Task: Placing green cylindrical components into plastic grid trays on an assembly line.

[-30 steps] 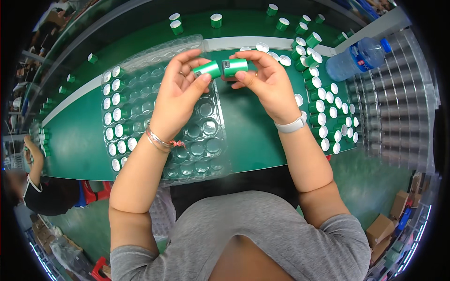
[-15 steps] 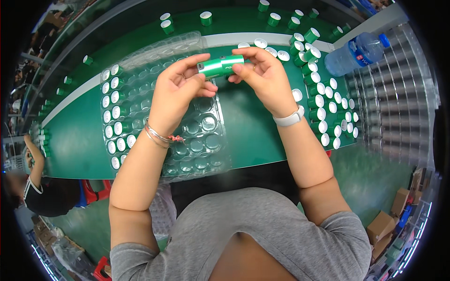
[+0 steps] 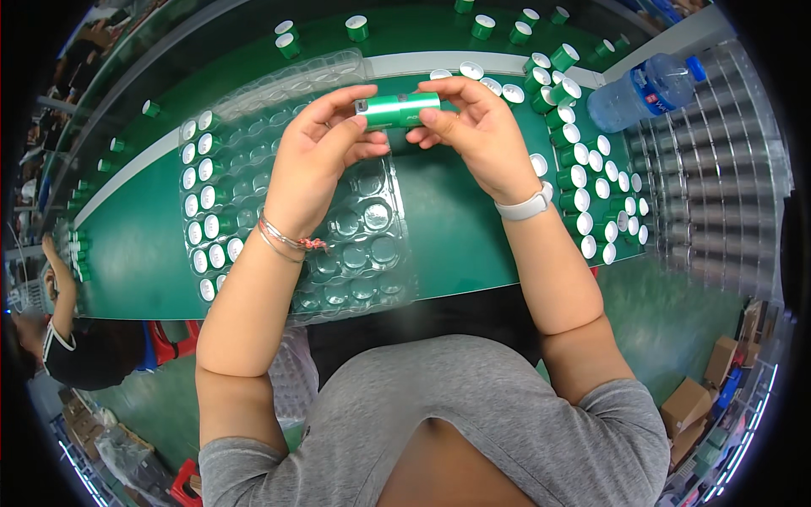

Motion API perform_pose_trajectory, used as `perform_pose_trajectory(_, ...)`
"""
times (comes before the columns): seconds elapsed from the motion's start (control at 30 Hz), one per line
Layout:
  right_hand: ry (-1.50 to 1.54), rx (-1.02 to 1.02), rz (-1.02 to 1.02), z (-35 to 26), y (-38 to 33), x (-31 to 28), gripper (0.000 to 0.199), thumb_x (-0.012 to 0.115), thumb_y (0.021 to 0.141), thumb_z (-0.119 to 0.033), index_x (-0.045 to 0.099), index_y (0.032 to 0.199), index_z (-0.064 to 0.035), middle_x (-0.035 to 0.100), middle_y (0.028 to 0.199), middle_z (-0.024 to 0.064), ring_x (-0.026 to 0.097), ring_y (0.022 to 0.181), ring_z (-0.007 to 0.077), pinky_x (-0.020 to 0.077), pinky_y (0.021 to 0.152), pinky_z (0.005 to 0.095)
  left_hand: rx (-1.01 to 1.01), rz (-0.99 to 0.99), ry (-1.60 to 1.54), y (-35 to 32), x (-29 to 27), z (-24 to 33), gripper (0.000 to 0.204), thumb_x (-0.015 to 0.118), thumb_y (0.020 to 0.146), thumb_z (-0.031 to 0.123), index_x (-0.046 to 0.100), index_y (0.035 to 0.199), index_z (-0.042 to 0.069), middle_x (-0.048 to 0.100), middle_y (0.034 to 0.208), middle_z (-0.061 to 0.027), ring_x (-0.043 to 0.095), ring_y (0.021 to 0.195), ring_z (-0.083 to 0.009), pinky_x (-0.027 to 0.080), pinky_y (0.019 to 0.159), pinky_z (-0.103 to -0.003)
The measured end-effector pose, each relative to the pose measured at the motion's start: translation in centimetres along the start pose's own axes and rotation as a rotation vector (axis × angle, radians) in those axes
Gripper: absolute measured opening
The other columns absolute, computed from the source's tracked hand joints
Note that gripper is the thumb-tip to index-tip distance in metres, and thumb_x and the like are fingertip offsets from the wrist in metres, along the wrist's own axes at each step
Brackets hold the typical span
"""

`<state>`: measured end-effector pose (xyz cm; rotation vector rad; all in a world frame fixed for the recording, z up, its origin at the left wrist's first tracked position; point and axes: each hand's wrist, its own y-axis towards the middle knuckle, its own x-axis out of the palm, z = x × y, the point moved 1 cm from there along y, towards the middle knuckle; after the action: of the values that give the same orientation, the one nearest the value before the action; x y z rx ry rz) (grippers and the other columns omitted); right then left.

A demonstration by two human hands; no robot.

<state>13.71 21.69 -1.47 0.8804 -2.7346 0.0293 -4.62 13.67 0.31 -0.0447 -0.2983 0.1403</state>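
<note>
Level between my two hands is a shiny green cylinder (image 3: 397, 111) with dark and pale printed marks. My left hand (image 3: 308, 165) is closed in a pinch on its left end, thumb below and index finger above. The right end is pinched the same way by my right hand (image 3: 486, 139). Beneath my hands and left forearm lies a clear plastic tray (image 3: 334, 262) with round pockets. Green cylinders with white tops (image 3: 207, 197) stand along the tray's left side. The pockets near my left wrist hold nothing.
More white-topped green cylinders (image 3: 579, 176) crowd the table's right side. Behind them are a water bottle (image 3: 642, 91) and stacked clear trays (image 3: 710, 169). Others stand on a green strip (image 3: 414, 34) beyond a pale rail. Another person's arm (image 3: 63, 283) shows at far left.
The green cylinder has levelled out, and its printing has turned partly out of sight. The cylinders on the far strip have shifted left. Both hands keep their pinch.
</note>
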Motion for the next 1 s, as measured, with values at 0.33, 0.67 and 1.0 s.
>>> perform_pose_trajectory(0.33,-0.136,-0.212,-0.096,0.6,0.4,-0.8,0.028,0.065,0.086,0.003,0.060,0.114,-0.0003,0.056,0.124,0.0119,0.061,0.104,0.0183,0.0530,0.088,0.0303,0.186,-0.033,0.239,0.3,-0.1,-0.8,0.034,0.063,0.088,-0.003,0.057,0.121,-0.004,0.058,0.119,-0.0100,0.061,0.102,-0.0155,0.054,0.086,-0.027)
perform_pose_trajectory(0.67,-0.251,-0.273,-0.156,-0.1,0.3,-1.0,0.042,0.059,0.085,0.010,0.054,0.127,0.0030,0.052,0.127,0.0100,0.057,0.112,0.0179,0.0496,0.094,0.0299,0.215,-0.036,0.229,0.3,-0.2,-0.5,0.043,0.067,0.081,-0.010,0.057,0.122,-0.005,0.054,0.127,-0.0127,0.059,0.111,-0.0193,0.052,0.092,-0.028)
perform_pose_trajectory(1.0,-0.334,-0.238,-0.133,0.7,0.2,-0.9,0.042,0.053,0.092,0.002,0.047,0.134,0.0012,0.051,0.128,0.0094,0.053,0.115,0.0178,0.0452,0.098,0.0323,0.404,-0.002,0.354,0.4,-0.5,-0.6,0.042,0.067,0.087,-0.003,0.059,0.128,-0.001,0.051,0.122,-0.0078,0.056,0.109,-0.0151,0.050,0.090,-0.027)
